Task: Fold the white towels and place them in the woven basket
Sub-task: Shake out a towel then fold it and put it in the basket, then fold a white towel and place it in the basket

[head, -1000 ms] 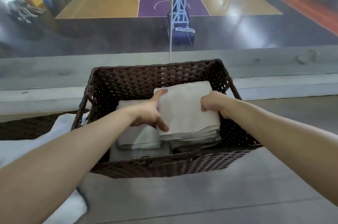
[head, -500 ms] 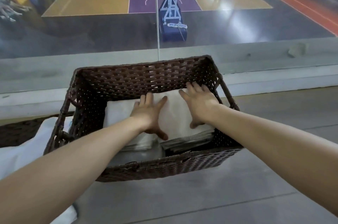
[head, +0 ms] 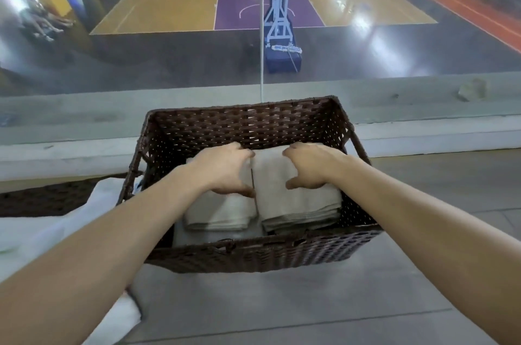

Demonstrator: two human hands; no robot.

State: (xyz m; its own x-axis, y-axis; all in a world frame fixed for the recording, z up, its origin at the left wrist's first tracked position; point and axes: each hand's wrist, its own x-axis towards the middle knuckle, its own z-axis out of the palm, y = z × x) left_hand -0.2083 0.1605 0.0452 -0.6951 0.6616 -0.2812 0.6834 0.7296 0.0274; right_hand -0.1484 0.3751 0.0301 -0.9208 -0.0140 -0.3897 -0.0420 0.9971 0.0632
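The basket (head: 253, 130), dark brown and woven, sits on a grey surface (head: 310, 302) in front of a pale ledge (head: 84, 119). Inside it two stacks of folded white towels lie side by side and touching, with a narrow dark seam between them. Under them lies more white cloth, seen along the near wall. The left stack (head: 220, 212) sits slightly lower than the right stack (head: 298, 203), whose layered folds face the near wall. Both bare forearms reach in from the near side. The left hand (head: 225, 168) arches over the left stack beside the seam: its fingers are bent and hooked down at the far edge, tips hidden, and its thumb presses the cloth nearer the camera, so it clasps the top towel. The right hand (head: 310, 165) arches the same way over the right stack, fingers curled down at the far left corner and thumb set on the top layer, holding that towel between them. Left of the basket a loose white towel (head: 42, 237) spreads over the surface and runs under the left forearm. Part of a dark woven item (head: 50, 200) shows beyond it. Past the ledge, through glass, a court (head: 174, 6) lies below with a hoop stand (head: 279, 20) on it.
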